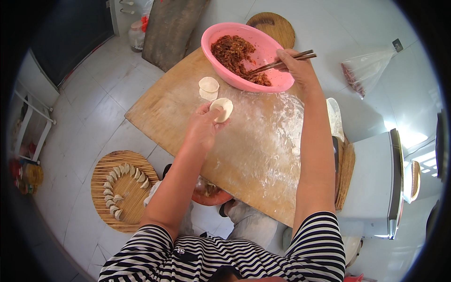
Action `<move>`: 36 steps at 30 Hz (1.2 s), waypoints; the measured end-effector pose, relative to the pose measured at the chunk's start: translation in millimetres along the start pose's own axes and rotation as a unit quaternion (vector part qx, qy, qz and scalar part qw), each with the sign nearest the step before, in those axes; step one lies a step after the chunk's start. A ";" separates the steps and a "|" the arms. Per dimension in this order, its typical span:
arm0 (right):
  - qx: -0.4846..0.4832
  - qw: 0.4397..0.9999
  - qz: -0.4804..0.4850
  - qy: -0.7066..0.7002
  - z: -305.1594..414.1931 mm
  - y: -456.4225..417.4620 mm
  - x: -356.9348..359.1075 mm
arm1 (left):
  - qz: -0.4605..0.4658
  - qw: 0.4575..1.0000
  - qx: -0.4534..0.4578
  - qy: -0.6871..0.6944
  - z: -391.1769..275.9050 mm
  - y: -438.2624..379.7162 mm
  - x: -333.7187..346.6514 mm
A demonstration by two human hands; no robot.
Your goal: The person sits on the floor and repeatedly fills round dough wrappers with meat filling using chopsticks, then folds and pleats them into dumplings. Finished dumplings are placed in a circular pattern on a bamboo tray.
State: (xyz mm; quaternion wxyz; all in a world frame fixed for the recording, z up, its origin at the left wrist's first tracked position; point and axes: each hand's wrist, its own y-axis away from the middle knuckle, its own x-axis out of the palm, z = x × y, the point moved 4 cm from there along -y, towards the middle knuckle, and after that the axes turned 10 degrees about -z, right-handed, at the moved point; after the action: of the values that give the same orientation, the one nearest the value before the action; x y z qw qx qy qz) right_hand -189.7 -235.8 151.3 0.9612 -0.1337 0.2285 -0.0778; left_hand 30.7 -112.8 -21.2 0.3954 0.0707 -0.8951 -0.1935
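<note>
A round dough wrapper (223, 108) rests in my left hand (206, 123), held by the thumb and fingers above the floured wooden board (243, 148). My right hand (295, 67) grips a pair of wooden chopsticks (269, 66) over the rim of a pink plastic basin (225, 72). The chopstick tips are in the reddish-brown minced filling (234, 53), which lies mostly along the basin's left and lower side. Two more dough wrappers (209, 85) overlap on the board, just beyond my left hand. Dry flour (287, 116) whitens the board's right part.
On the lower left, a round reed tray (141, 215) carries several folded dumplings (108, 192) in a curve. An orange-red basin (211, 199) sits below the board's near edge. Another round reed mat (276, 28) leans behind the pink basin. A white cabinet (368, 179) stands on the right.
</note>
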 end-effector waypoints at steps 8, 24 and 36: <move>0.033 0.999 0.002 -0.038 -50.5 -16.1 2.8 | 0.043 0.999 -0.001 -0.022 2.8 1.1 2.1; 0.081 0.987 -0.026 -0.136 -87.1 -42.5 20.5 | 0.013 1.000 -0.022 0.018 5.4 3.3 5.0; 0.093 0.970 -0.031 -0.222 -92.5 -46.2 20.5 | 0.023 0.999 -0.020 0.040 9.8 1.5 6.2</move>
State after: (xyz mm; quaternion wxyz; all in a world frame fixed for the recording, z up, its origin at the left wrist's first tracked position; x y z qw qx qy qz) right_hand -218.2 -304.5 76.8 0.9932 -0.0649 -0.0033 -0.0968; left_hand 19.3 -110.3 -22.3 0.4365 0.0502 -0.8759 -0.1993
